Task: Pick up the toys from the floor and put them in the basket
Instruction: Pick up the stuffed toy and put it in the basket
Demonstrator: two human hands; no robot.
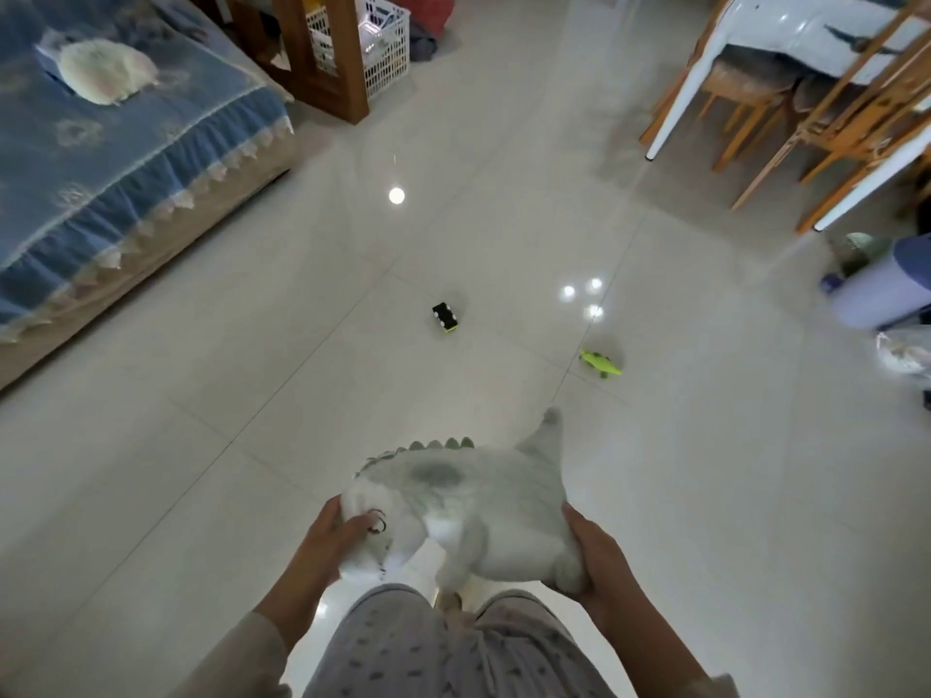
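A pale grey-green plush dinosaur (pixel 473 501) with a row of green back spikes is held in front of my legs, above the floor. My left hand (pixel 332 539) grips its head end and my right hand (pixel 589 551) grips its rear end. On the floor ahead lies a small black toy car (pixel 445 317) with a yellow-green edge. A small green toy crocodile (pixel 600 363) lies to its right. A white plastic basket (pixel 385 40) stands far off at the top, beside a wooden post.
A sofa with a blue cover (pixel 116 143) and a round white cushion (pixel 103 73) fills the left. A white table and wooden chairs (pixel 806 103) stand at the upper right. A lilac cylinder (pixel 881 294) and a bag (pixel 904 352) sit at the right edge. The tiled floor is glossy.
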